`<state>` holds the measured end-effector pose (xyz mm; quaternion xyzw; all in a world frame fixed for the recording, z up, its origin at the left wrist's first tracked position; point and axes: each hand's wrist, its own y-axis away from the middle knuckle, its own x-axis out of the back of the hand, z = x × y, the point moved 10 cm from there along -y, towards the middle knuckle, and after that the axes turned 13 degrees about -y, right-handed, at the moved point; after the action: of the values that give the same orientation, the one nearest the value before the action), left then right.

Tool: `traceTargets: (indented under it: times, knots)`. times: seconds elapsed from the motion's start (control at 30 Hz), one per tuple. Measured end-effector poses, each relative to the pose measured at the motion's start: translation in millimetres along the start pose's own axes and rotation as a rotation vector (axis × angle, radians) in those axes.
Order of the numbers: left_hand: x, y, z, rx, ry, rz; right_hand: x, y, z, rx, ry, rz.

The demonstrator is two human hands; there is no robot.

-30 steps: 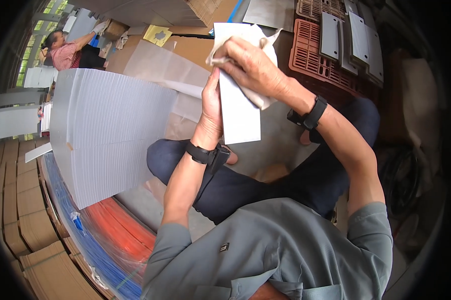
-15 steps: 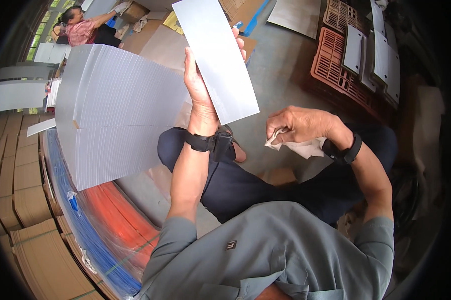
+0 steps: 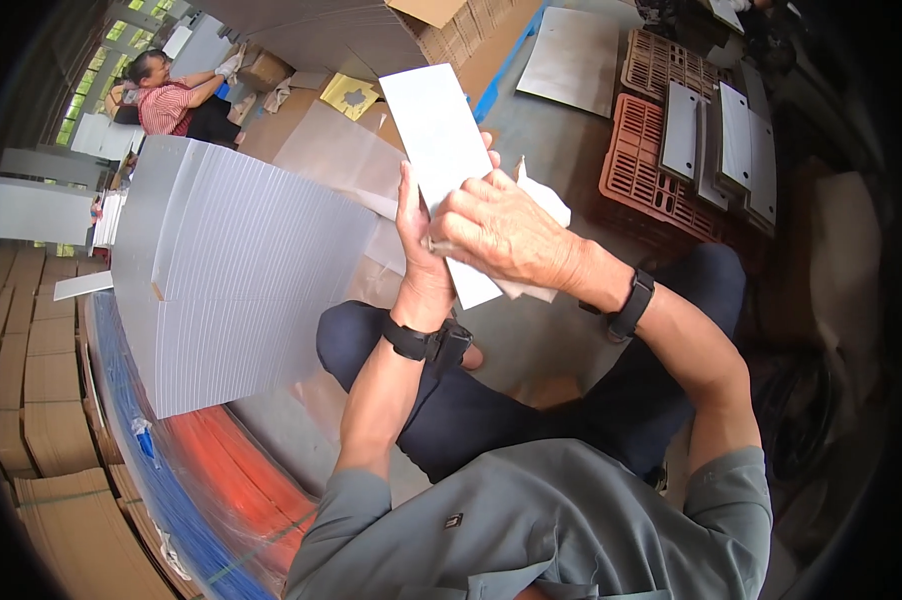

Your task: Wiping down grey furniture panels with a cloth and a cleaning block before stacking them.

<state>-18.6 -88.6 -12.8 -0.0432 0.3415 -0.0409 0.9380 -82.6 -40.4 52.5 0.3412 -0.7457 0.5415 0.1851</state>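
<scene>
A flat, light grey rectangular panel [image 3: 436, 120] lies tilted across the palm of my left hand [image 3: 426, 270]. The thumb rests along its left edge and fingertips show past its right edge. My right hand [image 3: 506, 230] is closed on a whitish cloth [image 3: 543, 200] and lies over the lower part of the panel. Loose ends of the cloth stick out above and below the fingers. Left of my hands stands a tall stack of similar grey panels [image 3: 256, 270], packed closely with their edges showing.
Orange plastic crates [image 3: 641, 165] bear white panels with holes [image 3: 736, 140] at the right. Cardboard bundles [image 3: 56, 390] and blue and red wrapped strips [image 3: 221, 450] lie at the left. Another person [image 3: 176, 95] in a striped shirt works at the far left. A larger grey sheet [image 3: 568, 65] lies ahead.
My right hand has moved left and up with the cloth, from beside the panel onto its lower part. The panel, in my left hand, sits slightly lower in view.
</scene>
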Motion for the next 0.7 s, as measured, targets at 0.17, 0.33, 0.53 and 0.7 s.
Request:
traceTargets:
  times: [0.17, 0.33, 0.53, 0.7]
  knots:
    - [-11, 21, -26, 0.186, -0.135, 0.187, 65, -11, 74, -0.162, 0.166, 0.313]
    - [13, 8, -29, 0.152, -0.070, 0.253, 29, -6, 55, -0.142, -0.024, 0.168]
    - [66, 1, 8, -0.006, -0.008, 0.299, -52, 36, -58, 0.120, -0.469, -0.145]
    - [81, 4, 34, -0.075, -0.232, 0.403, -50, 82, 41, -0.306, -0.288, -0.296]
